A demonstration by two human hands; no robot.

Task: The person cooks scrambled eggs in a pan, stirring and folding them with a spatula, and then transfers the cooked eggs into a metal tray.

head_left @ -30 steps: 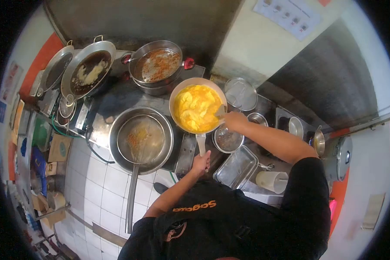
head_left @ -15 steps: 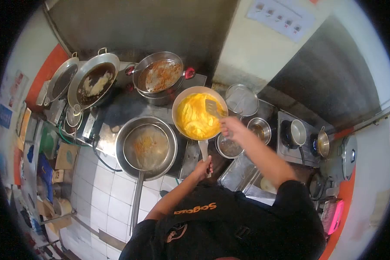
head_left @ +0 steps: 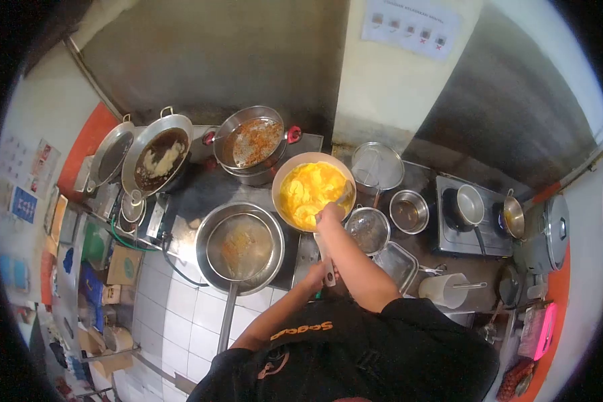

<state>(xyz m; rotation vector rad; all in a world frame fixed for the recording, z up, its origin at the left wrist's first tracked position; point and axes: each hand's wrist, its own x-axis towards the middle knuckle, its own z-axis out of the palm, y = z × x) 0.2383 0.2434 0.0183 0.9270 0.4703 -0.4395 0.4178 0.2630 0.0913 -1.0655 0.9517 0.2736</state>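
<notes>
My left hand (head_left: 317,276) is closed round the pale handle of a frying pan (head_left: 307,158) above the cooktop. Yellow, partly set egg (head_left: 307,194) covers the pan's bottom in loose folds. My right hand (head_left: 331,216) grips a spatula (head_left: 346,193) over the pan's near right side. The spatula's blade lies by the right inner wall, partly hidden. My right forearm crosses over near the pan's handle. Left of the pan, a large steel bowl (head_left: 204,251) holds a long-handled strainer (head_left: 240,249) with brownish bits in it.
Two oil-filled woks (head_left: 186,144) stand at back left, near a red-handled pot (head_left: 229,127) with a strainer of brown crumbs. Right of the pan are a mesh strainer (head_left: 378,164), steel bowls (head_left: 409,209), a white jug (head_left: 439,289) and a stove (head_left: 449,238) with small pans.
My right hand and the spatula have moved toward the pan's near right edge. The egg's folds have changed shape. The camera view has shifted, so the scene sits lower.
</notes>
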